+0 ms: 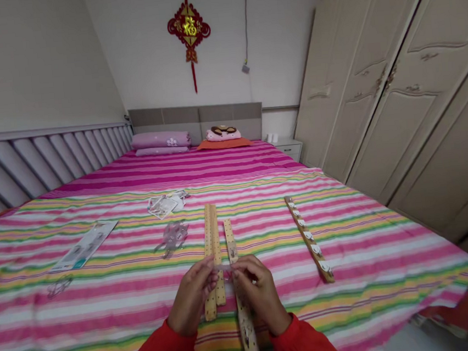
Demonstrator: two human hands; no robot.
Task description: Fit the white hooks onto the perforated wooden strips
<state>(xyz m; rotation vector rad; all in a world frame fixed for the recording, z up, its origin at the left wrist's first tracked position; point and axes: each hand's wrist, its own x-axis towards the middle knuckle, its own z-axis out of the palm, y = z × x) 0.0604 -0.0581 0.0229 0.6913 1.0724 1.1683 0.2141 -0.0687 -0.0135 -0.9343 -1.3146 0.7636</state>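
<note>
Between the fingertips of my left hand [193, 292] and my right hand [257, 289] is a small clear plastic piece [223, 267]. Both hands pinch it, one at each end; its exact kind is too small to make out. Below them lies a narrow wooden strip with holes [248, 337], carrying a small metal hook near its lower end. Two more perforated wooden strips [214, 227] lie side by side, partly behind my left hand. Left of these rests a pile of clear plastic pieces [174, 236].
A wooden strip with several white hooks [308, 236] lies to the right on the striped bedspread [376, 277]. White packets [166, 204] lie farther back. At the left are a flat package [86, 246] and a small wire-like heap [60, 286]. A wardrobe [399, 82] stands at the right.
</note>
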